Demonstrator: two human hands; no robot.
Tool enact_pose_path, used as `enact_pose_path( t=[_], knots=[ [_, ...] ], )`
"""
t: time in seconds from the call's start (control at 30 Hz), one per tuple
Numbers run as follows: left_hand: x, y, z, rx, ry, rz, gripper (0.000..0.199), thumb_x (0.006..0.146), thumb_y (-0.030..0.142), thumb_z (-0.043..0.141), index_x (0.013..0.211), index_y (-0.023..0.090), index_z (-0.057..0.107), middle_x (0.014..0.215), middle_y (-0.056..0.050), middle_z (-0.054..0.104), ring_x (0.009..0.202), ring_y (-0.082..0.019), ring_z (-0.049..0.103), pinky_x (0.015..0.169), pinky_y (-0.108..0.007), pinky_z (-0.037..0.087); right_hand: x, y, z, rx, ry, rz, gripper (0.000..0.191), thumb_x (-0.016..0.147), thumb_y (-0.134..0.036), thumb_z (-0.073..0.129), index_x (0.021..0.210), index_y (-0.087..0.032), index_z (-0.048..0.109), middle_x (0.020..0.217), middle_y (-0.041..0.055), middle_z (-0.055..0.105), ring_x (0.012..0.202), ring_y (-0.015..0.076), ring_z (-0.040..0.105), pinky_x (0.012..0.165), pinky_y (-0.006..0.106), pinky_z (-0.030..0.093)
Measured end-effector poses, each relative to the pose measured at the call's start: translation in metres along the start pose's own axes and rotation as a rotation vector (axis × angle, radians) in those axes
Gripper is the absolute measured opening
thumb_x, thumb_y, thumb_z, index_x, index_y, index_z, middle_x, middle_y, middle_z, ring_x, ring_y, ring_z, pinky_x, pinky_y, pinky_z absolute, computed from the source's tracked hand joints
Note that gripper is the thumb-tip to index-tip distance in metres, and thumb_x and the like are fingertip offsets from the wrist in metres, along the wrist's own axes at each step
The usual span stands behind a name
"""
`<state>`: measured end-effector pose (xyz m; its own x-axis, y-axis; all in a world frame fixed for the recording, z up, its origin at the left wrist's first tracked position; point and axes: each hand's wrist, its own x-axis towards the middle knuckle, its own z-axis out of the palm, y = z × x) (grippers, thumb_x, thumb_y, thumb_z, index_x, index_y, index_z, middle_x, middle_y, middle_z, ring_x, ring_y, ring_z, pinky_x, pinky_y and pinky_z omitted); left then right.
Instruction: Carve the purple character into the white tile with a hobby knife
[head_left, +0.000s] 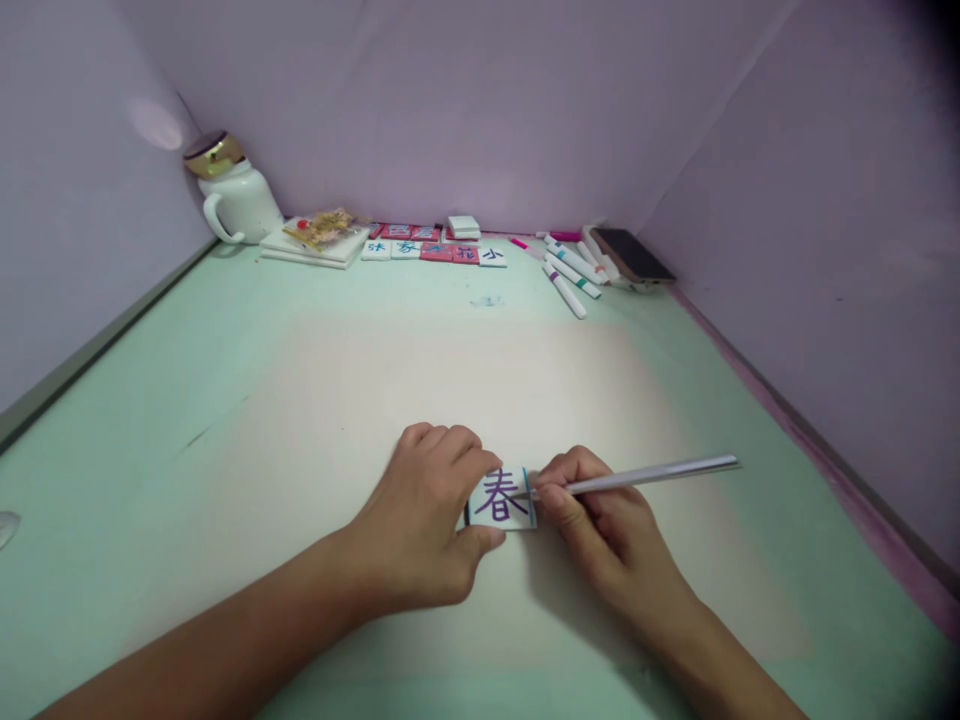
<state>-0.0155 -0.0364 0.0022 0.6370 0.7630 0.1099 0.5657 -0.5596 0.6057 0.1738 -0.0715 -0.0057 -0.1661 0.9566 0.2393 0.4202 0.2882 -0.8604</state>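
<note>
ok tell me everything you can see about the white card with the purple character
The card is a small white rectangle, stiff-looking, bearing the character 春 in purple strokes. A blue line runs along its right side, and its left edge looks dark. It appears to lie flat on the table. The left hand grips it, thumb at the near edge. The right hand holds a slim silvery tool whose tip is over the character; contact is unclear.

春 on card (492, 506), 张, 家, 花, 小 tiles (406, 251)
</note>
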Motion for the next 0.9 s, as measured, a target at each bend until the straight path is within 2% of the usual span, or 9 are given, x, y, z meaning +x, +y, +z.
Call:
enact_pose_path(
  t=[0.37,0.63,0.9],
  knots=[
    [0.0,-0.002,0.002,-0.013,0.021,0.008,0.028,0.074,0.025,0.063,0.1,0.018,0.06,0.097,-0.008,0.056,0.091,-0.025,0.05,0.087,-0.045,0.034,-0.008,0.005,0.004,-0.052,0.035,-0.023,0.019,0.095,-0.019,0.044,0.079,-0.021,0.054,0.069,-0.0033,0.051,0.059,0.0102,0.048,0.052,0.021,0.037],
    [-0.001,-0.001,0.001,-0.011,0.024,0.005,0.029,0.071,0.022,0.063,0.1,0.018,0.059,0.098,-0.007,0.057,0.092,-0.025,0.05,0.088,-0.044,0.034,-0.016,0.001,0.008,-0.094,0.12,-0.02,0.015,0.092,-0.019,0.05,0.077,-0.021,0.054,0.061,-0.0057,0.048,0.046,0.0081,0.04,0.042,0.021,0.029],
    [-0.001,-0.002,0.002,-0.004,0.032,0.021,0.029,0.072,0.022,0.063,0.101,0.017,0.06,0.097,-0.007,0.057,0.091,-0.024,0.051,0.086,-0.044,0.034,-0.019,0.006,0.006,-0.097,0.086,-0.084,0.014,0.09,-0.016,0.052,0.078,-0.021,0.053,0.06,-0.006,0.047,0.047,0.0079,0.038,0.044,0.021,0.029]
  ],
)
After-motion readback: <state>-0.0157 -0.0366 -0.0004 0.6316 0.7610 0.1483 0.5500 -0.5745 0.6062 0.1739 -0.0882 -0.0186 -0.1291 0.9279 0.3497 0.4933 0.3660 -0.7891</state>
